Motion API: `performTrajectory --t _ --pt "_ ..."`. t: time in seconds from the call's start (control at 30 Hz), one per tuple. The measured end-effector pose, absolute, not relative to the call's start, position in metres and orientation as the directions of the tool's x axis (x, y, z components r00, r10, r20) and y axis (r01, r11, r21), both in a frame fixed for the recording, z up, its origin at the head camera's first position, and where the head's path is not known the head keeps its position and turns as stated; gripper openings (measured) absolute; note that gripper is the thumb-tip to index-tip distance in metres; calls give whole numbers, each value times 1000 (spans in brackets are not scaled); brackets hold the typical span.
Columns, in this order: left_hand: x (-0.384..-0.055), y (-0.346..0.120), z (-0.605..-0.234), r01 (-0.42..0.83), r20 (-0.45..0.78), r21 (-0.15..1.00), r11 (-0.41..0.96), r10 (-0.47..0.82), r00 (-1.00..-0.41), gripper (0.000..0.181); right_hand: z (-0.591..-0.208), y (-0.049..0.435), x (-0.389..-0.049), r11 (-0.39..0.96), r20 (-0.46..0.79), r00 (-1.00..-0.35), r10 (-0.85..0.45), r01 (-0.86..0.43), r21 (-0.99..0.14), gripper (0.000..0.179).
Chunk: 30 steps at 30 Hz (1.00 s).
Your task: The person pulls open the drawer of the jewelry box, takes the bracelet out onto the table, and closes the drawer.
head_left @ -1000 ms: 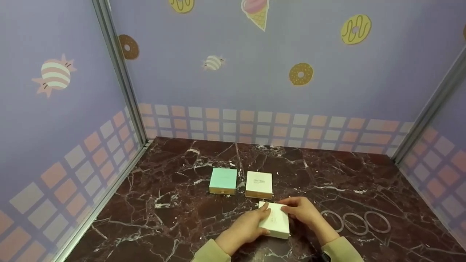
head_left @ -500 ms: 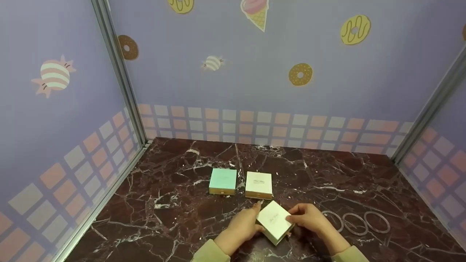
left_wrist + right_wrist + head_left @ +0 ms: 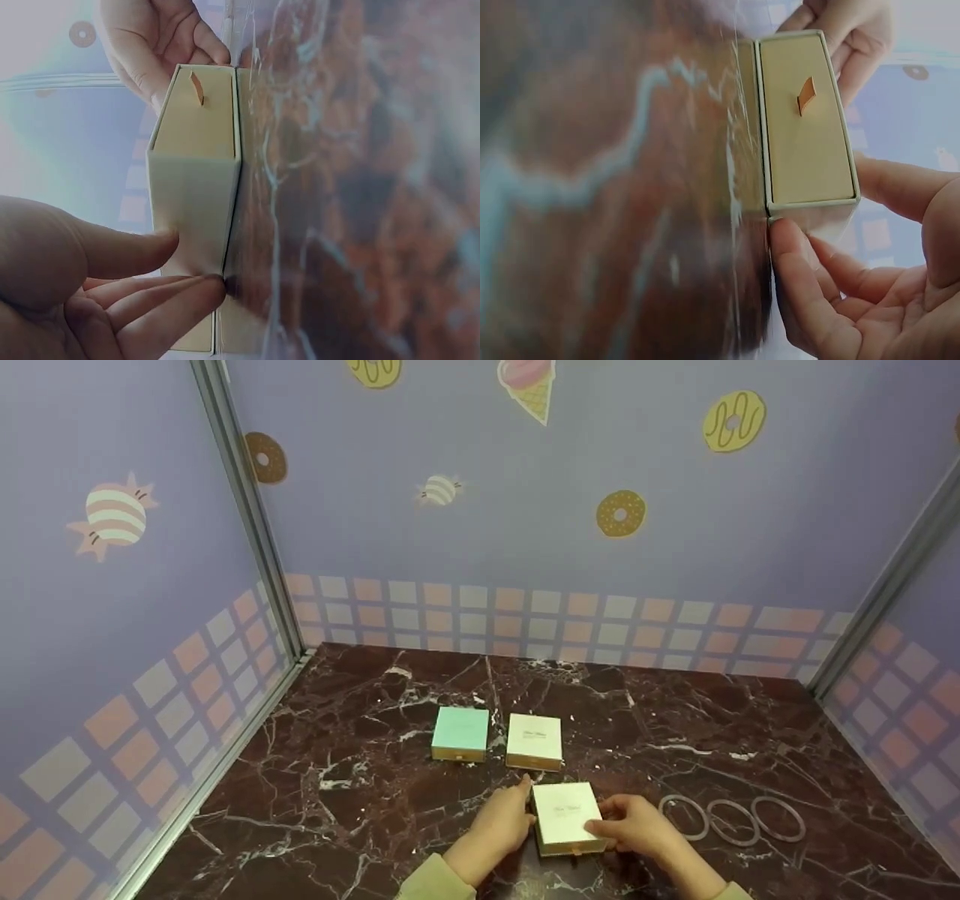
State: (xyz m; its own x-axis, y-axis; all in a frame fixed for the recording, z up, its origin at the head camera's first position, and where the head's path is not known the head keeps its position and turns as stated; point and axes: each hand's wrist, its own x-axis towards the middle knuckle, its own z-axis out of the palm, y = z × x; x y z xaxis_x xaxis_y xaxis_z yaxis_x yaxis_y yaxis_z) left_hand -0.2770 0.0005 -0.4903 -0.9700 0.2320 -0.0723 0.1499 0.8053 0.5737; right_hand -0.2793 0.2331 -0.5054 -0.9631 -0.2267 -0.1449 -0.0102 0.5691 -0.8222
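Note:
A white drawer box [image 3: 568, 812] with small print on its lid sits near the table's front. Its gold-coloured drawer front [image 3: 810, 150] bears an orange pull tab [image 3: 807, 96] and faces me. My left hand [image 3: 498, 819] touches the box's left side with nearly straight fingers [image 3: 176, 307], thumb along the same side. On the other side, my right hand [image 3: 637, 826] holds the front right corner, thumb over the lid and fingers curled against the side. Farther back stand a mint-green box [image 3: 460, 729] and a second white box [image 3: 534, 739], both with gold-coloured fronts.
Three pale rings lie right of my right hand: a left ring [image 3: 684, 817], a middle ring [image 3: 733, 822] and a right ring [image 3: 778, 819]. Dark red marble-patterned table [image 3: 337, 840]. A back wall [image 3: 525, 540] and side walls enclose it.
The box has been turned so that its tabbed front now faces me. My left thumb has come off the lid to the box's side, while my right hand has shifted toward its front right corner.

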Motion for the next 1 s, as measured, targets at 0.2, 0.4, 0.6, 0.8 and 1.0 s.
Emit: performTrajectory --t 0.2,0.4,0.6,0.8,1.0 --pt "-275 4 -489 161 -82 661 733 284 -955 55 -503 231 -273 555 -170 -951 -258 -2 -832 36" --pt "-273 6 -491 208 -65 663 719 332 -941 68 -506 229 -273 558 -166 -960 -227 12 -830 38" --pt "-273 7 -493 165 -96 694 701 317 -944 69 -510 224 -274 485 -140 -979 -151 50 -873 54" --pt "-272 9 -494 140 -118 718 682 318 -941 69 -513 217 -269 430 -138 -983 -121 74 -900 53" --pt "-271 15 -497 131 -112 759 638 326 -939 69 -512 212 -267 404 -128 -991 -37 102 -909 52"
